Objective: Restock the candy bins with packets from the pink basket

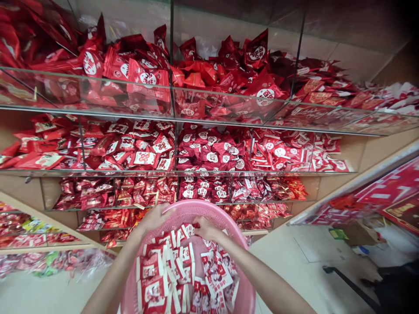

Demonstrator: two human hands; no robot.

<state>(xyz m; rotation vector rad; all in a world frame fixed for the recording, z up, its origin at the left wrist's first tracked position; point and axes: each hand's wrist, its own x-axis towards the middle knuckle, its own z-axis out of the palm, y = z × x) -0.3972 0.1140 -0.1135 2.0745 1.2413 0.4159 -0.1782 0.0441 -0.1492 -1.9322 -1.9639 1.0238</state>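
A round pink plastic basket (242, 261) with mesh walls stands in front of me, holding many small red-and-white wrapped packets (155, 290). My left hand (157, 218) is closed on the basket's far left rim. Inside the basket, near its far wall, my right hand (207, 230) reaches among the packets with its fingers curled. What those fingers hold is too blurred and covered to make out. On the right side of the basket lie packets with a red-and-white printed pattern (216, 272), apart from the redder ones on the left.
Ahead rise several shelves with glass fronts (216, 117), divided into bins of red wrapped packets (212, 152). Bigger red bags (147, 76) fill the top shelf. Pale tiled floor (284, 261) shows at the right, with a dark bar (350, 285) and red boxes (389, 187).
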